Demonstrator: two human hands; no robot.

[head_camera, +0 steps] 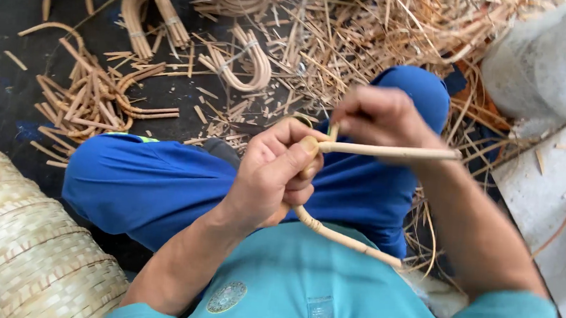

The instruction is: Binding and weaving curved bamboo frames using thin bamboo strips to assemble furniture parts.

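Rattan cane mid-bend, held over the lap above the blue trousers. One leg runs level from the bend toward the right forearm, the other drops from under the left hand back toward the teal shirt, so a sharp bend is already in; judging by shape it isn't yet the tight U of the finished pieces

Done, as far as visible: several bundles of bent U-shaped canes lie on the dark floor, some tied with a strip. Loose bent offcuts piled left of the knee. Big heap of splints and shavings beyond the knees. Left to do on this piece: can't tell beyond closing the bend

Hands:
- left hand fisted tight round the cane right at the bend, thumb pressed flat along the top, wrist cocked up
- right hand closed, pinching the cane's short upturned tip just beside the left thumb, forearm angled in from lower right

Woven basket sits at lower left, a grey concrete post at upper right
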